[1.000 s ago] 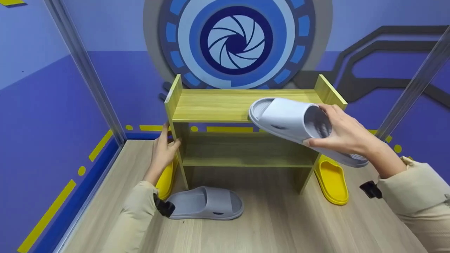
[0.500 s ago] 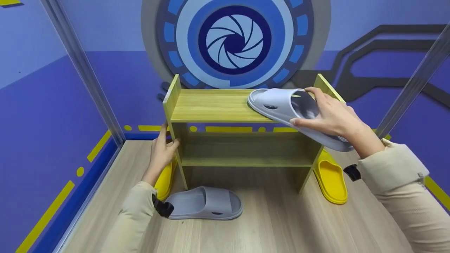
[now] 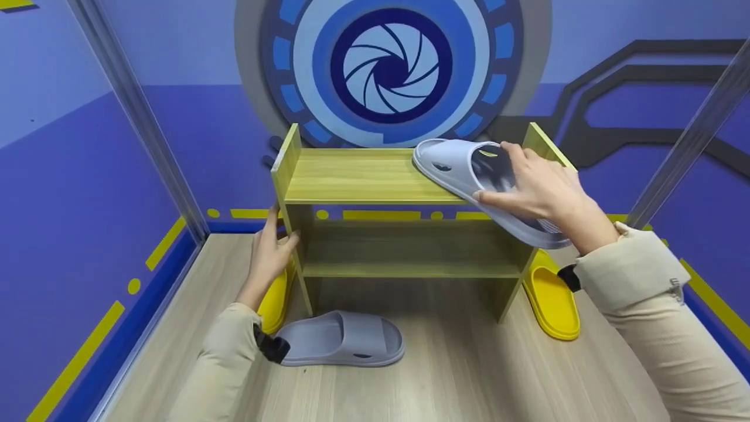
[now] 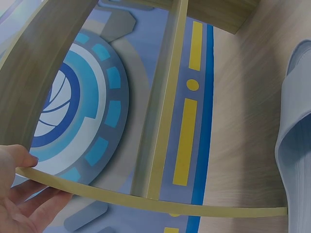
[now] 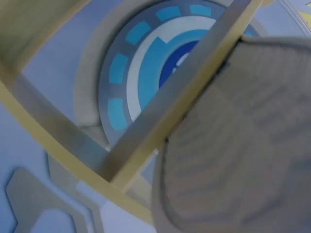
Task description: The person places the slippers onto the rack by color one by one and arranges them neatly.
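Observation:
My right hand [image 3: 545,190] grips a light grey slipper [image 3: 450,161] by its middle, thumb on the near side. Its toe is over the top board of a small yellowish wooden shoe rack [image 3: 351,176], while the heel sticks out past the front edge, tilted lower. In the right wrist view the slipper's ridged sole [image 5: 238,141] fills the right side; the hand is hidden there. At the rack's left side panel [image 4: 121,198], my left hand [image 3: 269,258] holds the edge between thumb and fingers. A matching grey slipper [image 3: 366,337] lies on the floor before the rack.
One yellow slipper [image 3: 551,302] lies by the rack's right side. Another yellow slipper [image 3: 274,305] is partly hidden behind the left forearm. The rack has a middle board [image 3: 410,258]. A patterned wall [image 3: 193,146] stands close behind, with metal posts [image 3: 140,123] at the corners.
The right hand has carried the grey slipper left and upward, bringing its toe farther back over the top board. The left hand has stayed on the side panel.

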